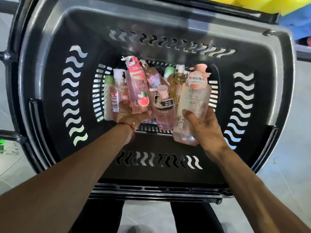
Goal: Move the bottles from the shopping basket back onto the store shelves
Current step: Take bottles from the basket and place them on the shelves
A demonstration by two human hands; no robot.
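Note:
A deep black shopping basket (50,91) fills the view, with several pump bottles in its bottom. My left hand (130,117) grips the base of a tall pink bottle with a peach picture (137,91), tilted up from the pile. My right hand (204,130) holds a pale pink bottle with a round pink tag (193,101), lifted above the others on the right. Between my hands lies a pink bottle with a black label (164,111). An amber bottle (177,86) and a green-capped bottle (107,98) lie deeper in the basket.
The basket has slotted walls and a raised handle bar (168,9) across the far rim. Grey floor tiles (289,174) show around it. Yellow and blue things (289,12) sit at the top right. My dark trouser legs (193,217) stand below the near rim.

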